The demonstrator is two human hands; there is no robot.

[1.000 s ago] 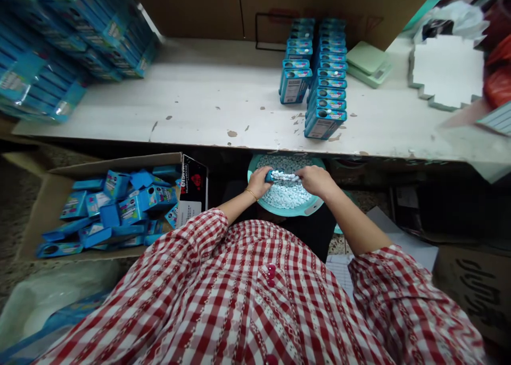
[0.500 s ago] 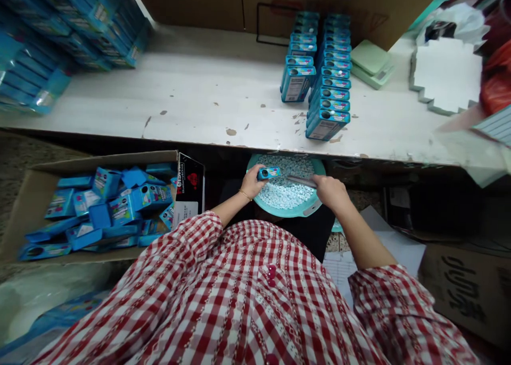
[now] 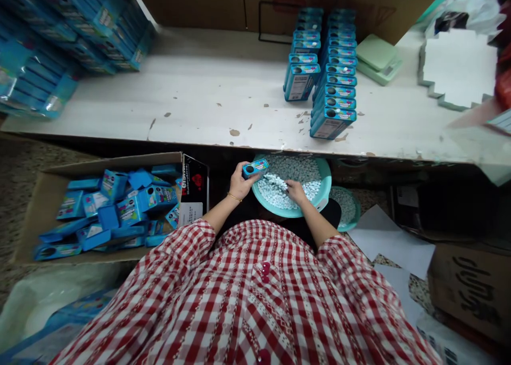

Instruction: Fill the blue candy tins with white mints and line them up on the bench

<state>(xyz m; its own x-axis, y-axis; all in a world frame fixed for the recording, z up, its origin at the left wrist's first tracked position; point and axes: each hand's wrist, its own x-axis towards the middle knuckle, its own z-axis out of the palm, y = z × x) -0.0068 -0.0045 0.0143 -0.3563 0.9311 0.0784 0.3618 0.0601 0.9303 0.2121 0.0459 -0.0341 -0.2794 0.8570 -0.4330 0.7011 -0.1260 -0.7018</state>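
Observation:
My left hand [image 3: 240, 181] is closed on a small blue candy box [image 3: 256, 167], held tilted over the left rim of a turquoise basin [image 3: 326, 187]. Pale, small candies [image 3: 293, 165] fill much of the basin. Over them, my right hand [image 3: 295, 191] is closed on a scoop, mostly hidden under a heap of candies [image 3: 275, 182] that points towards the box. A narrow gap seems to lie between the heap and the box.
Two rows of upright blue boxes [image 3: 333, 124] stand on the white table [image 3: 199, 104], beside a green scale [image 3: 377, 59]. Wrapped blue packs [image 3: 35, 83] are stacked at left. A carton [image 3: 30, 216] of loose boxes sits below. A second basin [image 3: 355, 216] stands at lower right.
My right hand has moved left and the scoop now carries candies. My left hand has shifted left, tilting the box. The view has moved slightly.

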